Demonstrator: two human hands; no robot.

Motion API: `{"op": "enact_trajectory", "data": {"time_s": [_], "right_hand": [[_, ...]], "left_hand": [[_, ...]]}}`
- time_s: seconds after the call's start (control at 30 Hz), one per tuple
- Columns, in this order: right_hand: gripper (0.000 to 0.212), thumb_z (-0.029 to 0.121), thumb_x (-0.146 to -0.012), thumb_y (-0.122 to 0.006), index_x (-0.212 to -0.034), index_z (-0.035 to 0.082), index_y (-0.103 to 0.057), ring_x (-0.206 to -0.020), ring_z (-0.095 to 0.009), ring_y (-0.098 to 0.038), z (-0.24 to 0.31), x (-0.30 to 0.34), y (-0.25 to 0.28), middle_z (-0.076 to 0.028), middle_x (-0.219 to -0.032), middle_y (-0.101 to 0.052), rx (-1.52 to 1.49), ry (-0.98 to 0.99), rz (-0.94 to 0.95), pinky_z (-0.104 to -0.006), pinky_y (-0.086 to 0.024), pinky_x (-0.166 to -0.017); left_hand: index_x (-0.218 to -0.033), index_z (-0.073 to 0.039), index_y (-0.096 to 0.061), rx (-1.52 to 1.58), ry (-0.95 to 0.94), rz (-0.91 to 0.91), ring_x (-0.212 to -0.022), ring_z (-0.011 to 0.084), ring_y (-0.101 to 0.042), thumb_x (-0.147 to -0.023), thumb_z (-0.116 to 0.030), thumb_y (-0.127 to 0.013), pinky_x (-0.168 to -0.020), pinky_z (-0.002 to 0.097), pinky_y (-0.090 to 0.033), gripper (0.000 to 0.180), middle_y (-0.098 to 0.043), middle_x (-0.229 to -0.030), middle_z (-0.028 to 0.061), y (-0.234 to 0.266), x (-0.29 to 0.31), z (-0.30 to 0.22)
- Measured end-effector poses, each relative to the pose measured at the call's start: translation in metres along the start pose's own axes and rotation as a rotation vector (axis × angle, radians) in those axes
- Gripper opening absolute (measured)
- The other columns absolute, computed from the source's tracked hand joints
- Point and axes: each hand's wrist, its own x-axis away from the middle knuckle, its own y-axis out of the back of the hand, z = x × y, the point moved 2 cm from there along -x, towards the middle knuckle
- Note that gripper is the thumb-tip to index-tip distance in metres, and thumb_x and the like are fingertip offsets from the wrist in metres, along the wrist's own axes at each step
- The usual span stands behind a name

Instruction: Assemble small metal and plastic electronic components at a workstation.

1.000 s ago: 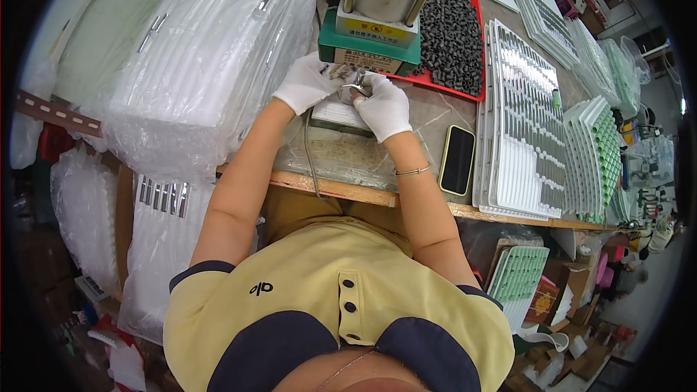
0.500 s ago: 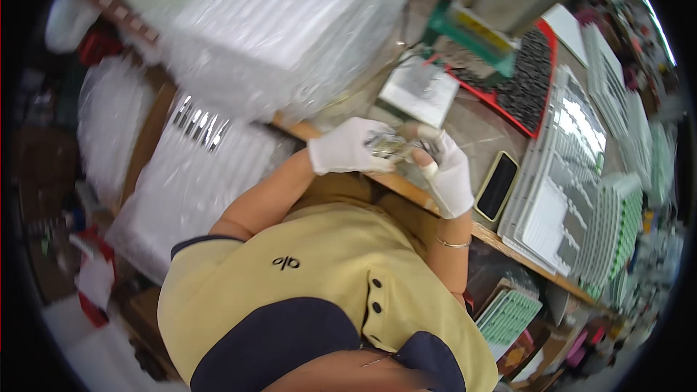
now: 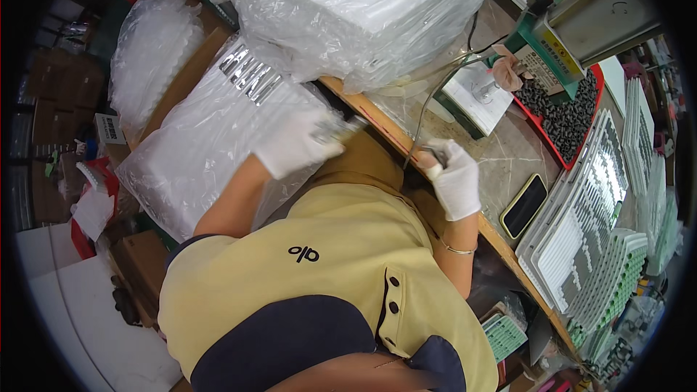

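Observation:
My left hand (image 3: 296, 144), in a white glove and smeared by motion, is over the plastic-wrapped stack (image 3: 210, 141) at left. Its fingers are closed around shiny metal-looking pieces (image 3: 350, 129), too blurred to name exactly. At the bench edge my right hand (image 3: 457, 180), also gloved, has thumb and fingers pinched together. A small dark grey piece (image 3: 438, 154) shows at its fingertips, partly hidden. Shiny strips (image 3: 250, 78) show through the plastic beyond my left hand. Beyond my right hand is a white-topped block (image 3: 475, 94) with a clear piece on top.
A green-headed press (image 3: 552, 47) stands over the bench. Behind it a red tray (image 3: 576, 158) holds many small black parts. A phone (image 3: 524, 206) and white slotted panels (image 3: 573, 218) lie at right. A large plastic-wrapped stack (image 3: 356, 14) fills the back; a thin cable (image 3: 428, 98) crosses the bench.
My hands have separated: the left has moved left with the shiny pieces, away from the right. The right stays near the bench edge. The whole view has also shifted.

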Motion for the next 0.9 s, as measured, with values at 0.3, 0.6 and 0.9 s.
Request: {"op": "enact_trajectory", "data": {"time_s": [0.3, 0.6, 0.9], "right_hand": [[0.016, 0.007, -0.081, -0.068, -0.092, -0.004, -0.064, -0.067, -0.006, -0.059, 0.006, -0.003, -0.004, -0.004, -0.076, -0.065, -0.164, -0.147, 0.003, -0.0202, -0.047, -0.063], [0.016, 0.007, -0.082, -0.068, -0.094, -0.003, -0.064, -0.066, -0.006, -0.058, -0.003, -0.001, 0.001, -0.003, -0.076, -0.064, -0.133, -0.138, -0.035, -0.02, -0.047, -0.061], [0.014, 0.005, -0.083, -0.067, -0.093, -0.003, -0.064, -0.067, -0.006, -0.058, -0.008, 0.007, 0.009, -0.002, -0.078, -0.064, -0.147, -0.135, -0.049, -0.0193, -0.047, -0.062]], "left_hand": [[-0.087, -0.003, -0.064, -0.433, 0.518, -0.032, -0.086, 0.036, -0.062, -0.07, -0.026, -0.07, -0.077, 0.0415, -0.048, 0.03, -0.065, -0.089, 0.0198, 0.053, 0.0, 0.101], [-0.093, -0.004, -0.062, -0.511, 0.546, -0.097, -0.092, 0.0368, -0.06, -0.07, -0.034, -0.073, -0.081, 0.0427, -0.047, 0.039, -0.064, -0.096, 0.0194, 0.042, -0.002, 0.099], [-0.094, -0.001, -0.059, -0.423, 0.473, -0.149, -0.088, 0.0379, -0.059, -0.073, -0.033, -0.073, -0.078, 0.0436, -0.046, 0.04, -0.062, -0.091, 0.0205, 0.015, -0.003, 0.081]]}}
